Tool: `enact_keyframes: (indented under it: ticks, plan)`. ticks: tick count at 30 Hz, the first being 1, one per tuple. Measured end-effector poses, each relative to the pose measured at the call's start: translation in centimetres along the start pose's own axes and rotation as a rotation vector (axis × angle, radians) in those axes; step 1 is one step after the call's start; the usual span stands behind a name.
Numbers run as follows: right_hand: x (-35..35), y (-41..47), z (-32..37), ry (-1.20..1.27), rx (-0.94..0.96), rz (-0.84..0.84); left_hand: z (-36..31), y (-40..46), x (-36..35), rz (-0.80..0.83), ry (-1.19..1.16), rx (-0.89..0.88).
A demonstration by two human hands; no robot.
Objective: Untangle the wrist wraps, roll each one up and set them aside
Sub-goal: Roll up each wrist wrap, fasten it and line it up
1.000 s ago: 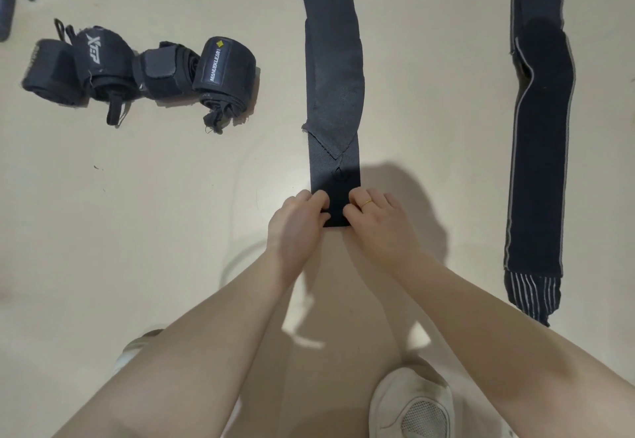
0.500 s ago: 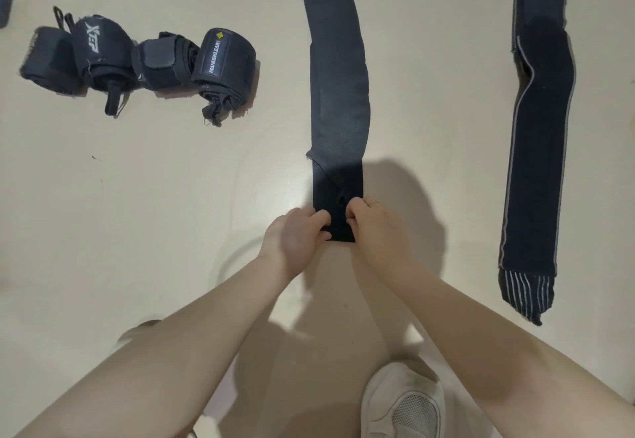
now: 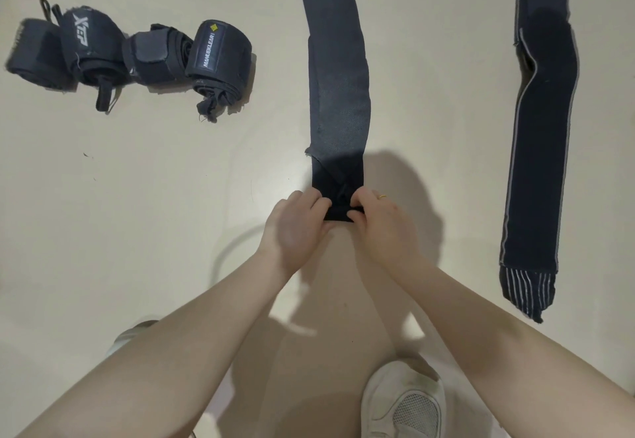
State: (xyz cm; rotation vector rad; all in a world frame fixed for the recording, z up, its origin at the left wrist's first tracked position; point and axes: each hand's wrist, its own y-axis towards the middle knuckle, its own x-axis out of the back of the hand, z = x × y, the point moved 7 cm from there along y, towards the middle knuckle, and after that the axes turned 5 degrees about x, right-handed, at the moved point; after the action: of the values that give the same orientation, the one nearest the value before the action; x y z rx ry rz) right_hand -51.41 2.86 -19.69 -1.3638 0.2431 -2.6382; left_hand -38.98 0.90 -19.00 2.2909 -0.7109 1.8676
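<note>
Far left: four rolled wraps (image 3: 130, 56) in a row on floor (image 3: 137, 231). Centre: left hand (image 3: 297, 228) and right hand (image 3: 385, 228) both pinch near end of flat black wrap (image 3: 338, 94). Right: striped wrap (image 3: 539, 135) flat, well apart.

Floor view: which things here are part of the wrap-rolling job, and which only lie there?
Job: wrap being rolled, left hand, right hand, striped flat wrap, four rolled wraps.
Lying about: white shoe, floor.
</note>
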Motion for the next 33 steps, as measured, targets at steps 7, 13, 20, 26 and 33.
enact_keyframes:
  ticks: [7, 13, 20, 26, 33]
  plan:
    - [-0.2, 1.0, 1.2, -0.343, 0.180, -0.068, 0.8, 2.0, 0.2, 0.119, -0.116, 0.155]
    - [-0.9, 0.1, 1.3, -0.489, 0.390, -0.015, 1.9, 2.2, 0.4, 0.145, -0.295, 0.338]
    - [-1.1, 2.5, 2.0, -0.395, 0.372, 0.122, 2.5, 2.5, 1.7, -0.023, -0.286, 0.331]
    - [-1.4, 2.3, 1.5, -0.359, 0.300, 0.143, 2.2, 4.2, 0.7, 0.121, -0.106, 0.109]
    - [-0.5, 2.2, 1.4, -0.333, 0.334, 0.117, 1.4, 3.1, 1.0, 0.024, -0.064, -0.046]
